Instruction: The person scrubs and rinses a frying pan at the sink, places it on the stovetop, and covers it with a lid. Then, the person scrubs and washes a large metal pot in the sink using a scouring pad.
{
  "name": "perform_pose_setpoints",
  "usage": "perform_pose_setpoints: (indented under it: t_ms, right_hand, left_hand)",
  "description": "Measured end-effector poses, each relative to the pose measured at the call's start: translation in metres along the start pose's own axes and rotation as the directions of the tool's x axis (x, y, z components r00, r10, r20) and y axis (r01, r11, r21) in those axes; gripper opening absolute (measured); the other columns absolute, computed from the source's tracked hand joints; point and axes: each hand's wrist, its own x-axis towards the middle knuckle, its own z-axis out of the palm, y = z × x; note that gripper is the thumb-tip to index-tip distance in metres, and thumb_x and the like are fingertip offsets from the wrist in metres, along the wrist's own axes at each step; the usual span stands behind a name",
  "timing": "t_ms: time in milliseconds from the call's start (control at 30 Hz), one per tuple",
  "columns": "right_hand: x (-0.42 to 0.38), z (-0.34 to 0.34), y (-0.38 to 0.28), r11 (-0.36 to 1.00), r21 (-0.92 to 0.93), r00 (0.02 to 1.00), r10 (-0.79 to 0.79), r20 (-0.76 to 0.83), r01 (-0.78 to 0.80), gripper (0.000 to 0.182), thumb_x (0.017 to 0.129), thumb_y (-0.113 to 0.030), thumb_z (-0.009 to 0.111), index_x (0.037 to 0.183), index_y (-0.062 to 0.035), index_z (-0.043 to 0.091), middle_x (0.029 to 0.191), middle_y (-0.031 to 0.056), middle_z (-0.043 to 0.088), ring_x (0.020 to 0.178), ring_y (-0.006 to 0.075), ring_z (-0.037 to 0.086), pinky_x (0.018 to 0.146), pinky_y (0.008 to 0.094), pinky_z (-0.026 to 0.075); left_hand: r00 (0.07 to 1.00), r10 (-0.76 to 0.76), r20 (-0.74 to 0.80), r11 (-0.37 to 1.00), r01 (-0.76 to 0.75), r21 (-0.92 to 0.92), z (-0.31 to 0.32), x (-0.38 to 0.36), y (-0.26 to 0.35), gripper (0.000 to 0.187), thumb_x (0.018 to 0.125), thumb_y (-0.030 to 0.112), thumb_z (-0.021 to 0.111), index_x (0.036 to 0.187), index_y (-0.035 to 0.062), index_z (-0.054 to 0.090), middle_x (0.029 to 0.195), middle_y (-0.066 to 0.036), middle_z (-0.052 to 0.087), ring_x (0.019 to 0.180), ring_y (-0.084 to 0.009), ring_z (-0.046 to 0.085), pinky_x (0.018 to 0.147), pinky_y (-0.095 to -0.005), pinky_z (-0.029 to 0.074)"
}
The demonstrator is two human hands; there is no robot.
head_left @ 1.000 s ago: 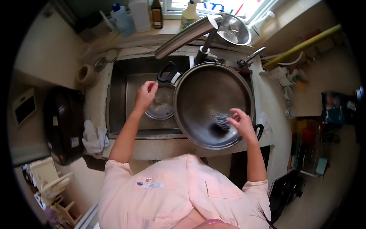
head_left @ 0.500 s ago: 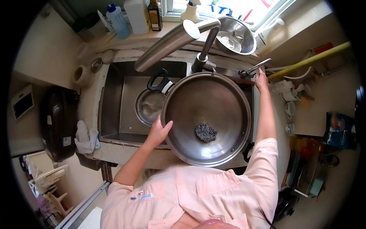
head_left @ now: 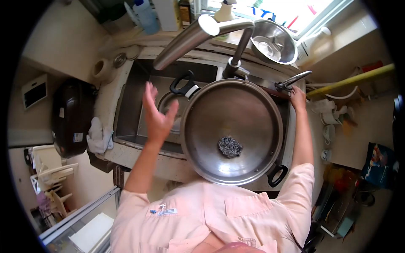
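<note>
A wide stainless-steel wok (head_left: pixel 236 109) with black handles rests over the right part of the sink, and a grey steel-wool scourer (head_left: pixel 230 147) lies inside it. My left hand (head_left: pixel 158 122) is raised over the left basin, fingers and thumb spread, holding nothing and apart from the wok. Stretched out past the wok's far right side, my right hand (head_left: pixel 298 98) has its fingers curled at the base of a small chrome tap (head_left: pixel 295 79); the fingertips are partly hidden. Under my left hand, a round metal vessel (head_left: pixel 168 103) sits in the basin.
The large faucet (head_left: pixel 187 42) arches over the sink (head_left: pixel 126 105). A steel bowl (head_left: pixel 274 42) and several bottles stand along the back ledge. A white cloth (head_left: pixel 99 137) lies on the left counter edge. Cups (head_left: pixel 329 134) are at the right, below a yellow pole (head_left: pixel 358 80).
My left hand has let go of the wok's left rim and risen, opening over the basin. My right hand stays at the small tap. The view has shifted slightly.
</note>
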Motion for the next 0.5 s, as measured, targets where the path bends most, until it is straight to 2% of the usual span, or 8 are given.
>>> perform_pose_setpoints:
  t_ms: [33,100,200,267,300,400,433,500]
  right_hand:
    - [-0.001,-0.01,-0.016,0.99,-0.094,0.992,0.112,0.059,-0.106,0.022,0.083,-0.021,0.055,0.095,-0.0036,0.064,0.097,0.0155,0.064,0.092,0.0323,0.061,0.082,0.0417,0.048]
    - [0.0,-0.046,-0.071,0.905,-0.3,0.927,0.352,0.129,-0.302,0.024,0.084,-0.025,0.056,0.091,-0.0041,0.065,0.093,0.0163,0.065,0.089,0.0326,0.062,0.079,0.043,0.049]
    - [-0.01,-0.094,-0.158,0.918,-0.268,0.928,0.34,0.15,-0.293,0.028,0.084,-0.031,0.055,0.085,-0.0056,0.066,0.084,0.0177,0.065,0.082,0.0344,0.063,0.075,0.045,0.05]
    - [-0.014,-0.097,-0.187,0.977,-0.159,0.967,0.174,0.189,-0.145,0.029,0.085,-0.033,0.054,0.082,-0.0064,0.067,0.078,0.0173,0.065,0.076,0.0352,0.063,0.071,0.0445,0.05]
    - [-0.015,-0.097,-0.199,0.982,-0.028,0.957,0.187,0.222,-0.185,0.032,0.085,-0.036,0.054,0.08,-0.0064,0.067,0.079,0.0182,0.065,0.077,0.0352,0.063,0.069,0.0431,0.05]
    - [-0.006,-0.085,-0.216,0.981,0.15,0.969,0.088,0.23,-0.125,0.039,0.085,-0.04,0.053,0.077,-0.0037,0.067,0.078,0.0182,0.065,0.075,0.0349,0.063,0.068,0.0411,0.049]
    - [-0.002,-0.079,-0.22,0.943,0.239,0.931,0.146,0.335,-0.233,0.042,0.085,-0.042,0.053,0.077,-0.0029,0.067,0.077,0.0179,0.065,0.075,0.0347,0.063,0.068,0.0408,0.049]
    - [0.008,-0.066,-0.225,0.812,0.369,0.814,0.209,0.541,-0.453,0.047,0.085,-0.046,0.053,0.076,-0.0013,0.066,0.076,0.0175,0.065,0.076,0.0343,0.063,0.07,0.0403,0.048]
  left_hand:
    - [0.987,0.145,-0.073,0.989,-0.143,0.033,-0.006,0.024,0.008,0.085,0.076,0.03,0.072,0.138,-0.0013,0.023,0.131,-0.023,0.036,0.115,-0.0334,0.045,0.097,-0.0406,0.037]
    - [0.932,0.347,-0.107,0.936,-0.336,0.106,-0.016,0.066,0.025,0.082,0.077,0.033,0.071,0.138,0.0023,0.027,0.131,-0.022,0.037,0.116,-0.034,0.044,0.096,-0.0397,0.038]
    - [0.867,0.497,-0.002,0.846,-0.485,0.222,-0.018,0.104,0.068,0.065,0.077,0.037,0.07,0.126,0.004,0.045,0.11,-0.018,0.057,0.098,-0.0305,0.057,0.08,-0.036,0.047]
    - [0.943,0.319,0.093,0.938,-0.328,0.113,-0.011,0.114,0.07,0.051,0.076,0.039,0.071,0.109,0.0048,0.053,0.087,-0.012,0.062,0.079,-0.0284,0.061,0.065,-0.0345,0.048]
    - [0.961,0.233,0.146,0.968,-0.244,0.064,-0.009,0.117,0.072,0.045,0.075,0.04,0.071,0.101,0.0051,0.057,0.075,-0.01,0.065,0.069,-0.0273,0.063,0.058,-0.0338,0.048]
    - [0.971,0.231,0.064,0.973,-0.229,-0.029,0.0,0.104,0.07,0.039,0.075,0.037,0.072,0.082,0.003,0.054,0.056,-0.005,0.059,0.05,-0.02,0.059,0.046,-0.0313,0.043]
    - [0.991,0.101,0.086,0.988,-0.089,-0.125,0.003,0.096,0.074,0.039,0.076,0.037,0.072,0.082,0.0026,0.053,0.057,-0.005,0.059,0.051,-0.0177,0.058,0.047,-0.0296,0.044]
    - [0.975,-0.154,0.159,0.934,0.196,-0.299,0.01,0.079,0.089,0.038,0.078,0.035,0.071,0.081,0.0019,0.052,0.059,-0.005,0.059,0.052,-0.0131,0.058,0.048,-0.0262,0.044]
